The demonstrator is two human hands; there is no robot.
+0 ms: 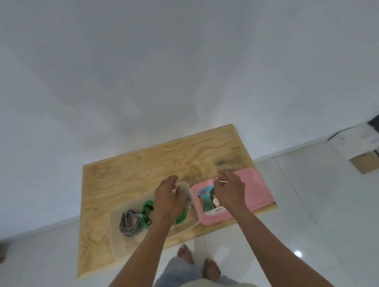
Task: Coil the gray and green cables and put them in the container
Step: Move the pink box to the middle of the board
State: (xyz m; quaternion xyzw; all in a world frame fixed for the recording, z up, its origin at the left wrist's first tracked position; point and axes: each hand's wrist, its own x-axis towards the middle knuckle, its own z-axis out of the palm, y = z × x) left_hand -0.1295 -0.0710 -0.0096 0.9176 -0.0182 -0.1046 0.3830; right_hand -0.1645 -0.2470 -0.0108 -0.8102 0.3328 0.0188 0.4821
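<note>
- The left hand (168, 200) hangs over the clear container (119, 244), back of the hand up, fingers spread and loosely curled downward; nothing is visibly gripped in it, though the palm side is hidden.
- The right hand (229, 191) is raised above the pink lid (251, 184), fingers loosely bent and apart; a thin white sliver shows by its fingertips, too small to tell what it is or whether it is pinched.
- The green cable (148, 207) lies coiled inside the container, near the middle; the left hand and wrist cover a good part of the loop, and green shows again at the far side of the wrist.
- A dark plug end of the green cable sits at the near edge of the coil, just beside the left forearm.
- The gray cable (129, 224) lies bundled in a loose coil in the left part of the same container, touching or just beside the green coil.
- The container rests on a wooden board (125, 178) laid on a pale tiled floor (306, 203).
- The pink lid lies flat on the board, just to the right of the container, with a picture label on its near-left part.
- The person's bare feet (198, 264) stand on the floor at the board's near edge.
</note>
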